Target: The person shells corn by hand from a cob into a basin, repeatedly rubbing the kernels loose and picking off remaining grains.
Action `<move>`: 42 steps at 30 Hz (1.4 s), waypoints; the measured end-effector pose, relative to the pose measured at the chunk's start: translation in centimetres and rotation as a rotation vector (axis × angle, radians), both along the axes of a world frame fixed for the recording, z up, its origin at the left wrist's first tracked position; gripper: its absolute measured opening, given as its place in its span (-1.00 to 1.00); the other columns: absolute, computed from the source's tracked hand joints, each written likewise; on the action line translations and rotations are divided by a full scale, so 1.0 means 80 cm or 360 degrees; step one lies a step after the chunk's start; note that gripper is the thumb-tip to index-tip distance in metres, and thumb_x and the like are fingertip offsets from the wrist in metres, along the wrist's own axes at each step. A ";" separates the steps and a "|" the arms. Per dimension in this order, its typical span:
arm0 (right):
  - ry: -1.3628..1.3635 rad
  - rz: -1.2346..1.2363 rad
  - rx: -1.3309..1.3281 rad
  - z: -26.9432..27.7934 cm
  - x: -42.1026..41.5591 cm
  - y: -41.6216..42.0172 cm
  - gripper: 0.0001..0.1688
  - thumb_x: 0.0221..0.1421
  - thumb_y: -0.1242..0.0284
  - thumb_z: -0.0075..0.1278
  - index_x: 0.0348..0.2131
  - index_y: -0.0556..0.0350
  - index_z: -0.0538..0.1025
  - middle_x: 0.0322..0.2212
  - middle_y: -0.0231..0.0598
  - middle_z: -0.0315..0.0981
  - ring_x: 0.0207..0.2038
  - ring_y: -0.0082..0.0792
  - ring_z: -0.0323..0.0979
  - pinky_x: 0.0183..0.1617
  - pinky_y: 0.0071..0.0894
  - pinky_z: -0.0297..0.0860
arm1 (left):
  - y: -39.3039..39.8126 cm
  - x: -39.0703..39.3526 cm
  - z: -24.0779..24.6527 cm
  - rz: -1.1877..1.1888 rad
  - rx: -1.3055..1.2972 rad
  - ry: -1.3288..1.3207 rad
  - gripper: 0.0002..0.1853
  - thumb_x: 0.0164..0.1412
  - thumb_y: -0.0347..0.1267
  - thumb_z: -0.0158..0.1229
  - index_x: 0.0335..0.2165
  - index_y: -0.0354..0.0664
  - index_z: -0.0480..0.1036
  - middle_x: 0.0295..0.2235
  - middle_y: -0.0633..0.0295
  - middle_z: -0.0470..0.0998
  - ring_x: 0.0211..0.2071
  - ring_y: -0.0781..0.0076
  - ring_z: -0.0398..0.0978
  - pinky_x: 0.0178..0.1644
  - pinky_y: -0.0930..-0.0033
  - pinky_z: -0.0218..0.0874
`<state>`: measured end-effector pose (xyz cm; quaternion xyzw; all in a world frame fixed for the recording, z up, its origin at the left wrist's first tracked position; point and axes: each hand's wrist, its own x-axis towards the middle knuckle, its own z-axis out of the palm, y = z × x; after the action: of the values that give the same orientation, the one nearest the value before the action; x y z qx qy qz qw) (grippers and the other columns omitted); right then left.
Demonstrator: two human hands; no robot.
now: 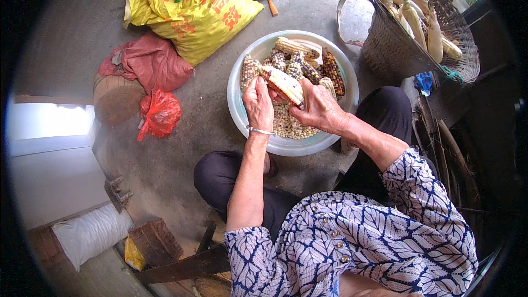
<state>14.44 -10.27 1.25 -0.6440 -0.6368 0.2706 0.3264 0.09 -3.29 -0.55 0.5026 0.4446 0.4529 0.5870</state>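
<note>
Both my hands hold one ear of pale corn (282, 83) above a round, light-coloured basin (236, 109). My left hand (259, 105), with a metal bangle at its wrist, grips the ear's upper left end. Around its lower right end my right hand (319, 105) is closed. Several multicoloured corn cobs (332, 72) lie in the far half of the basin, their kernels purple, yellow and white. Loose kernels (288, 123) cover the near part of its bottom. Part of the ear is hidden by my fingers.
A wicker basket (383, 49) of corn in pale husks stands at the upper right. To the left are a yellow woven sack (194, 12), a pink sack (152, 60) on a round wooden block (117, 99) and a red plastic bag (161, 113). Wood pieces (458, 152) lie at the right.
</note>
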 end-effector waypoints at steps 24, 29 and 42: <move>-0.0123 -0.0061 -0.0040 -0.010 -0.014 -0.003 -0.53 -0.17 0.31 0.07 -0.41 0.37 0.28 -0.59 0.25 0.40 -0.41 0.21 0.44 -0.32 0.00 0.37 | -0.007 0.019 -0.005 0.0224 0.0357 0.0237 -0.65 0.31 -0.27 -0.14 -0.35 -0.37 0.43 -0.50 0.29 0.48 -0.49 0.58 0.38 -0.37 0.49 0.26; -0.0044 -0.0190 0.0064 -0.012 -0.027 0.000 -0.53 -0.16 0.35 0.05 -0.34 0.37 0.25 -0.51 0.23 0.40 -0.38 0.18 0.43 -0.30 -0.01 0.36 | -0.003 0.030 -0.011 0.0425 0.0339 0.0312 -0.64 0.31 -0.30 -0.22 -0.27 -0.40 0.40 -0.41 0.23 0.49 -0.39 0.52 0.42 -0.27 0.46 0.28; -0.0292 0.0015 0.0193 -0.014 -0.003 0.004 -0.40 -0.18 0.36 0.12 -0.16 0.26 0.23 -0.39 0.09 0.33 -0.32 0.09 0.38 -0.28 -0.09 0.33 | 0.008 0.017 0.006 0.0219 -0.0049 -0.0101 -0.58 0.24 -0.09 0.00 -0.47 -0.26 0.45 -0.63 0.37 0.43 -0.65 0.68 0.34 -0.63 0.61 0.21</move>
<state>14.17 -9.96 0.12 -0.6420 -0.6823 0.1731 0.3037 1.47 -2.66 -0.10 0.4472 0.4662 0.5009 0.5760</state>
